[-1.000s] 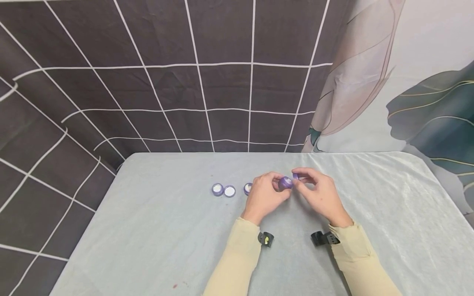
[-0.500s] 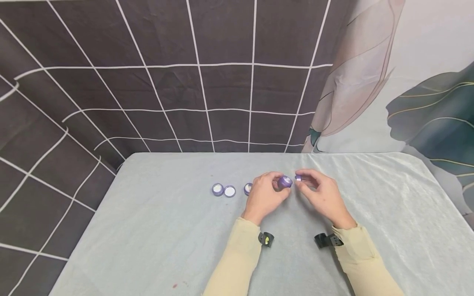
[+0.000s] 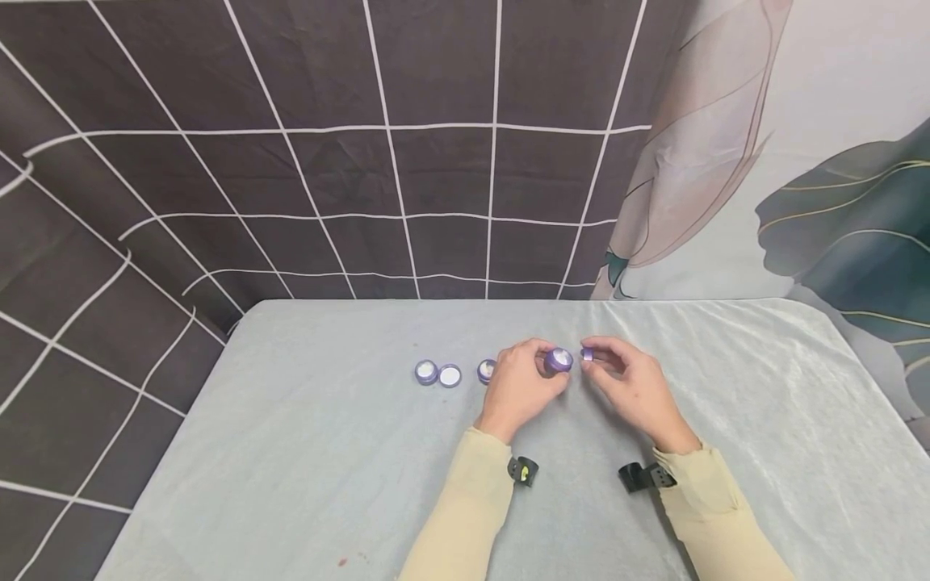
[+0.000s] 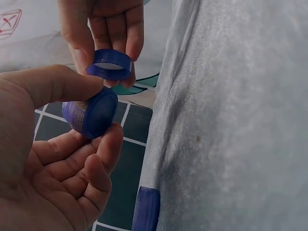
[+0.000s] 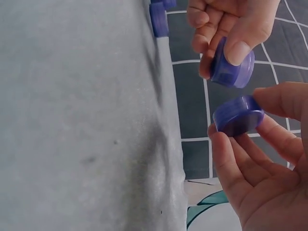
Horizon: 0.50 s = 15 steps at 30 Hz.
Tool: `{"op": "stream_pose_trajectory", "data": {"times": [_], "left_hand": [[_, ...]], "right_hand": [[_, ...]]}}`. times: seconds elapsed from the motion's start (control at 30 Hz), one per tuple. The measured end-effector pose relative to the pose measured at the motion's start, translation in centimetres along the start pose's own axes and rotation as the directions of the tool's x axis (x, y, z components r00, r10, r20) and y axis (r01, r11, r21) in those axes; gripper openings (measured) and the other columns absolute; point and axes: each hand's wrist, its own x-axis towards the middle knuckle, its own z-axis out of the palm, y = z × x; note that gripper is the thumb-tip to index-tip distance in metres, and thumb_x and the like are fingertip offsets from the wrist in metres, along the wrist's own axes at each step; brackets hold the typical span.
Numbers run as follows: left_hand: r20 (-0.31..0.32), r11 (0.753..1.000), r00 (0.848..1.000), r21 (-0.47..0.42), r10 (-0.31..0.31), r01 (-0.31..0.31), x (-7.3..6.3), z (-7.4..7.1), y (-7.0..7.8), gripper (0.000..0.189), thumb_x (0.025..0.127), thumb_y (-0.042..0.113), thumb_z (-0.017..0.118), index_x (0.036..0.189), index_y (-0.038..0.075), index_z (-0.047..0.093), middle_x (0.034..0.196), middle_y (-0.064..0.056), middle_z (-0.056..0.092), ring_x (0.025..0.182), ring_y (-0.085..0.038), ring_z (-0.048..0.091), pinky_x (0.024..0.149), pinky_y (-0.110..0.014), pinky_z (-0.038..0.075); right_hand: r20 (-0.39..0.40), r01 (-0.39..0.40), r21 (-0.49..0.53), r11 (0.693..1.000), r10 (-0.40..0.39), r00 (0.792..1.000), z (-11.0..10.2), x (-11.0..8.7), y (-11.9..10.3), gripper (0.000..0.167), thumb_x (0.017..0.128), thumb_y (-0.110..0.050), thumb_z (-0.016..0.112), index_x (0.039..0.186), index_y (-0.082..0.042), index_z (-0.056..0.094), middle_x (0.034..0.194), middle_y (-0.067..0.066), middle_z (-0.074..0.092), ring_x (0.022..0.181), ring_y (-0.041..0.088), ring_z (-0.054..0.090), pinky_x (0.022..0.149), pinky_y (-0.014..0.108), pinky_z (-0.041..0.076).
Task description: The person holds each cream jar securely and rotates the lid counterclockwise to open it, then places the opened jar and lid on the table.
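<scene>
My left hand (image 3: 516,389) pinches a small purple jar (image 3: 559,360) between thumb and fingers, above the table. Its mouth is uncovered and tilted, with something whitish showing in the head view. Just to the right, my right hand (image 3: 634,393) holds a purple screw lid (image 3: 587,354) by its edge. The left wrist view shows the lid's (image 4: 111,72) pale inner disc. A narrow gap separates the lid from the jar (image 5: 233,70) in the right wrist view. Beside my left hand stands another purple jar (image 3: 486,370), partly hidden by that hand.
Further left on the pale cloth-covered table (image 3: 291,452) lie a purple jar (image 3: 426,372) with whitish contents and a round purple piece (image 3: 450,375) with a white face, side by side. A dark gridded curtain (image 3: 436,177) hangs behind the table's far edge.
The lid has come away from the jar as my right hand shifted slightly right. The jar has tilted in my left hand, its mouth now turned more toward the head camera.
</scene>
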Motion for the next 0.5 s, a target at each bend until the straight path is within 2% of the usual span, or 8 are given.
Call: {"op": "stream_pose_trajectory", "data": {"times": [0.27,0.5], "left_hand": [[0.021,0.999,0.999,-0.027,-0.029,0.03,-0.01,0.12,-0.11,0.038,0.076,0.022,0.085,0.11,0.01,0.074,0.083,0.004,0.072,0.071,-0.002,0.06,0.073,-0.022,0.049],[0.035,0.998,0.998,-0.025,-0.054,0.055,-0.02,0.25,-0.07,0.039,0.075,0.021,0.087,0.109,0.01,0.073,0.084,0.004,0.072,0.07,-0.001,0.059,0.073,-0.022,0.049]], "right_hand": [[0.008,-0.035,-0.02,0.999,0.035,0.999,0.13,-0.18,0.12,0.03,0.092,-0.007,0.07,0.121,0.0,0.067,0.111,0.018,0.072,0.101,0.032,0.071,0.083,0.009,0.046],[0.045,-0.084,-0.034,0.996,0.086,0.995,0.09,-0.19,0.46,0.032,0.093,-0.009,0.069,0.123,0.001,0.066,0.112,0.019,0.071,0.1,0.031,0.071,0.083,0.013,0.049]]}}
